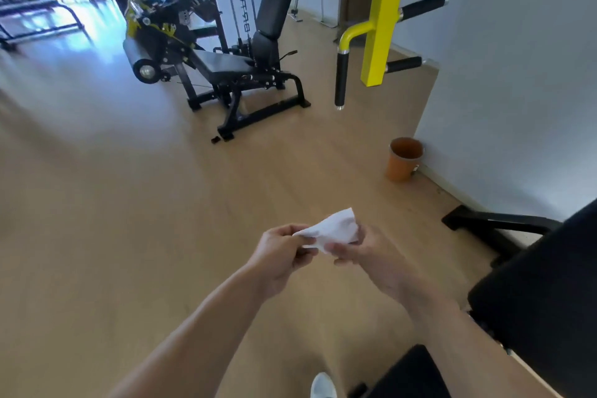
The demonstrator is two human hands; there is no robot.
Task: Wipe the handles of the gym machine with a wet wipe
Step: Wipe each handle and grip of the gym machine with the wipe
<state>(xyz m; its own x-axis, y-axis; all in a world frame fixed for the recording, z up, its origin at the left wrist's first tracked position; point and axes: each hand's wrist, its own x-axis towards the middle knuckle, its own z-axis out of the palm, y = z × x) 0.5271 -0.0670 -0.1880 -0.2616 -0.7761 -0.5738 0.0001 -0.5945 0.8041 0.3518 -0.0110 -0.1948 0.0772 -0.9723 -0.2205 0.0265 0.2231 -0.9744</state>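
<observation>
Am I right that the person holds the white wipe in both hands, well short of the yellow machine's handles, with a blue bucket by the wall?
Not quite: the bucket by the wall is orange, not blue, as the head view shows. The rest stands: the left hand and right hand both pinch the white wipe, well short of the yellow machine's black handles.

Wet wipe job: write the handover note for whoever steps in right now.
Left hand: pinching one edge of the wet wipe.
Right hand: gripping the other side; the wipe is held in the air between both hands, above the floor.
Handles: the yellow machine's black-gripped handles hang ahead to the right, the nearest vertical handle with no hand on it.
Done: wipe in hand.
Left: walk to the machine and wipe each handle. An orange bin stands by the wall.
</observation>
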